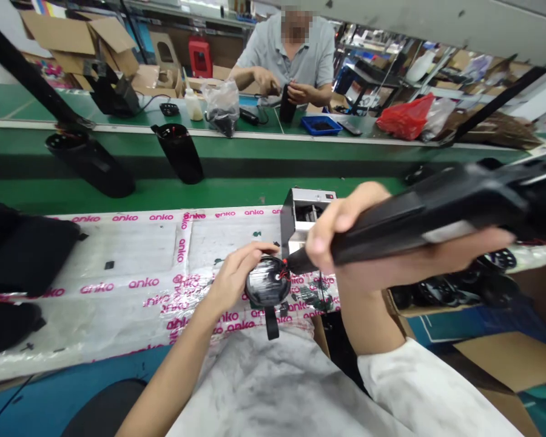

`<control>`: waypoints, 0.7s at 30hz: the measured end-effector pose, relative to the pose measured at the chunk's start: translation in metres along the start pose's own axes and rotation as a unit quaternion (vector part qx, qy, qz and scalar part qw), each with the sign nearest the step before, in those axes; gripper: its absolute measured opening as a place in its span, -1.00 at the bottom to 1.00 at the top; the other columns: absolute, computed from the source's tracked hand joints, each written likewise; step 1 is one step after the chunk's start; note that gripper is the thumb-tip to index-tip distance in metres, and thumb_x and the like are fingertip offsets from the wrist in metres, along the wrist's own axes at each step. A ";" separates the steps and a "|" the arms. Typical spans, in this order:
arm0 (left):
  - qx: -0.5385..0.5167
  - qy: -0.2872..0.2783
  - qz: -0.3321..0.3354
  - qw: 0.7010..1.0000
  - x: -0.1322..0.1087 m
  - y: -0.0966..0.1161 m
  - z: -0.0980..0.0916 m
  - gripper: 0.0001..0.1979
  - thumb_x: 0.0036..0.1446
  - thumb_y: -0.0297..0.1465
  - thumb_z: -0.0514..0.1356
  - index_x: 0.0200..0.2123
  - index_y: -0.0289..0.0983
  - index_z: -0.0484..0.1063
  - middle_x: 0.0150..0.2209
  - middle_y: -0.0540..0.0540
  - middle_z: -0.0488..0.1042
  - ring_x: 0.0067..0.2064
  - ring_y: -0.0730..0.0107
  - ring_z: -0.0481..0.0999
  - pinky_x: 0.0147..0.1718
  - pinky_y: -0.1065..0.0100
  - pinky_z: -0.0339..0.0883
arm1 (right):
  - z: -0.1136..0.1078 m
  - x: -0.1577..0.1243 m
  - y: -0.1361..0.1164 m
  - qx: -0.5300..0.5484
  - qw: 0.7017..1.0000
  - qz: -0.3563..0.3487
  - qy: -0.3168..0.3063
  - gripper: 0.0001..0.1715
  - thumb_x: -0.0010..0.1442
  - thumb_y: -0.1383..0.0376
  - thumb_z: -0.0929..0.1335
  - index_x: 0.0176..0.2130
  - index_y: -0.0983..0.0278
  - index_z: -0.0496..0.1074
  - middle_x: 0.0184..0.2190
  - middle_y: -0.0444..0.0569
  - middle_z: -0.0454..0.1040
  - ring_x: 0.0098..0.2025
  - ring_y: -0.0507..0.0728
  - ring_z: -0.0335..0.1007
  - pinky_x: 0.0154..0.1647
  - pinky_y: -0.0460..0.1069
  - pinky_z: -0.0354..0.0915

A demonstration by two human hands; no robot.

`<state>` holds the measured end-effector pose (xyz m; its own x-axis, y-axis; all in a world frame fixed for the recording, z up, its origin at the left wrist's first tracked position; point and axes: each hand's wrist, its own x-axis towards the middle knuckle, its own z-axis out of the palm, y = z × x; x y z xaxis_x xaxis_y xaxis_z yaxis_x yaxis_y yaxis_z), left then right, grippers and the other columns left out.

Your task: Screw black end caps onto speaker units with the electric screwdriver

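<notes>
My right hand (pixel 391 261) is wrapped round a long black hot-glue-gun-like tool (pixel 404 218), slightly blurred, whose narrow tip points down-left. That tip is at red wires on the edge of a round black part (pixel 267 282) with a shiny, ribbed face. At the part's left and upper side, my left hand (pixel 236 273) holds it with the fingers along its rim. A black strap (pixel 272 323) hangs from the part's lower edge. Just behind, a silver and black device (pixel 304 212) stands on the wrapped table.
The table (pixel 118 255) bears pink-lettered tape. Two black cylinders (pixel 179 153) (pixel 91 164) stand on the green surface behind. Black fabric-covered pieces (pixel 22 249) lie at left, round black parts (pixel 455 288) at right. Across the bench, a person (pixel 291 60) handles another black cylinder.
</notes>
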<state>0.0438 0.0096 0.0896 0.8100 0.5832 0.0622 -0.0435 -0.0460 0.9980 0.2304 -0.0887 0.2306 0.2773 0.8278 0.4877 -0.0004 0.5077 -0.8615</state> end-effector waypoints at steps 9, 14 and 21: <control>0.195 0.228 0.055 0.952 -0.059 -0.025 0.050 -0.03 0.06 -0.13 0.58 0.43 -0.14 0.23 0.38 -0.30 0.40 0.41 -0.15 0.44 0.41 -0.10 0.33 | -0.056 -0.040 0.050 -0.006 0.983 -0.125 0.134 -0.10 0.12 -0.50 0.39 -0.30 0.26 0.65 -0.55 -0.03 0.56 -0.74 0.08 0.33 -0.81 -0.04 0.22; 0.224 0.223 0.123 0.941 -0.046 -0.044 0.048 -0.09 0.10 -0.18 0.56 0.42 -0.18 0.24 0.32 -0.30 0.48 0.35 -0.11 0.53 0.35 -0.06 0.42 | -0.052 -0.052 0.091 -0.029 0.983 -0.089 0.159 -0.05 0.04 -0.51 0.44 -0.29 0.32 0.65 -0.55 0.01 0.58 -0.75 0.08 0.38 -0.80 -0.07 0.25; 0.167 0.219 0.204 0.939 -0.035 -0.068 0.042 -0.04 0.06 -0.08 0.56 0.41 -0.24 0.28 0.27 -0.35 0.51 0.28 -0.11 0.59 0.31 -0.05 0.47 | -0.079 -0.033 0.071 0.067 0.987 -0.003 0.149 -0.03 0.21 -0.50 0.28 -0.37 0.30 0.66 -0.68 -0.03 0.51 -0.87 0.06 0.19 -0.95 -0.09 0.05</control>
<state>0.0426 -0.0420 0.0192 0.4449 0.7353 0.5113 -0.0532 -0.5482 0.8346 0.2967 -0.0992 0.1423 0.5483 0.7273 0.4129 -0.1193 0.5566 -0.8222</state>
